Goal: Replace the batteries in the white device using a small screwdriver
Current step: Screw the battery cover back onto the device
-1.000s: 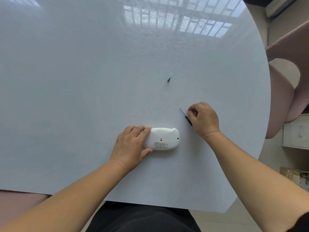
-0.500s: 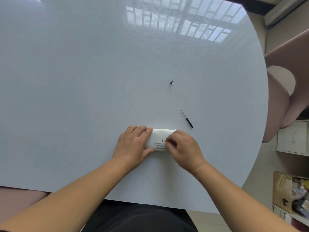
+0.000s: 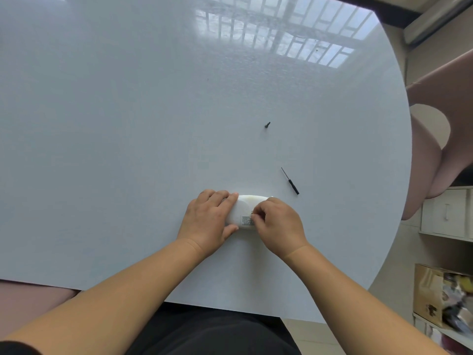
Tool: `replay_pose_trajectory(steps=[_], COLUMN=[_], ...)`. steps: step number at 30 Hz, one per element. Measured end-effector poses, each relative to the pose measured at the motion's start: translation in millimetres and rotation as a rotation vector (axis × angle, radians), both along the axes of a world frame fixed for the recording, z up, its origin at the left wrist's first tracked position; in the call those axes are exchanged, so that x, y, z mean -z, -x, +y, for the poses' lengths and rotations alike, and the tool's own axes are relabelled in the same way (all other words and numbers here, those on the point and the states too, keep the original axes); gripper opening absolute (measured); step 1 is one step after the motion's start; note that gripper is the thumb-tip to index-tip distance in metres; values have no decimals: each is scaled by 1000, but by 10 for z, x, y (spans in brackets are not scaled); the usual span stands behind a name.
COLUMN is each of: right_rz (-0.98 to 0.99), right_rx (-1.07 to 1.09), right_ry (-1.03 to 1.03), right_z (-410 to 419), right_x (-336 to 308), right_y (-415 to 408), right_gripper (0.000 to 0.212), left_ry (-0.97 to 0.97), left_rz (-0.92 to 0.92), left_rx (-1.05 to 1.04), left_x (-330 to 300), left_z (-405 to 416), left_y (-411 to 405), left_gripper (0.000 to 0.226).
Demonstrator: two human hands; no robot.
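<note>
The white device [image 3: 243, 210] lies back side up on the white round table [image 3: 128, 149], near its front edge. My left hand [image 3: 208, 221] grips the device's left end and holds it down. My right hand [image 3: 277, 224] covers the device's right half, with thumb and forefinger pinched at a spot beside the label; what they pinch is too small to tell. The small black screwdriver [image 3: 290, 181] lies loose on the table, up and to the right of the device. A single dark screw [image 3: 267, 125] rests farther back.
The table's right edge curves close past the screwdriver. A pinkish chair [image 3: 435, 139] stands beyond it, with white drawers [image 3: 446, 213] and a cardboard box [image 3: 435, 295] on shelving at the right.
My right hand let go of the screwdriver, which now lies on the table, and came down-left onto the device's right half. My left hand has stayed on the device.
</note>
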State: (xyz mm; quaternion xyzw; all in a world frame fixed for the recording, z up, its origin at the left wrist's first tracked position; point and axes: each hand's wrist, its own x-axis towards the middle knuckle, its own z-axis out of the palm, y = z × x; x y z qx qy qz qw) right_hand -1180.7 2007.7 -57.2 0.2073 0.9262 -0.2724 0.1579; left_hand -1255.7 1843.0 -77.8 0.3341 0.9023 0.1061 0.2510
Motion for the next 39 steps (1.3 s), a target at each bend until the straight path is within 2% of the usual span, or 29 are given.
replay_pose_trajectory(steps=[7,12,20,23,28,39], right_rz=[-162,-239,-288,-286,-378,-278], right_rx=[-30,-67,134,218,405,405], right_ry=[-82,-54,-1,11,202,273], right_z=[-8,32,83,174,315,302], right_x=[-54,-84,-52,-37,-8,85], right_y=[161,241,288,284,291,108], right_gripper=[15,14,5,31,68,66], left_ry=[-2,-2,-12,-10,-8,-8], left_rz=[6,-2,0,4,2,-2], left_rx=[-1,-2,-5,-6,-9,-11], left_x=[3,5,-1,-8,-14,-32], left_z=[-4,-5,-1,1,6,16], left_y=[-1,4,7,4,1,-4], left_gripper=[72,72,72,72,72,72])
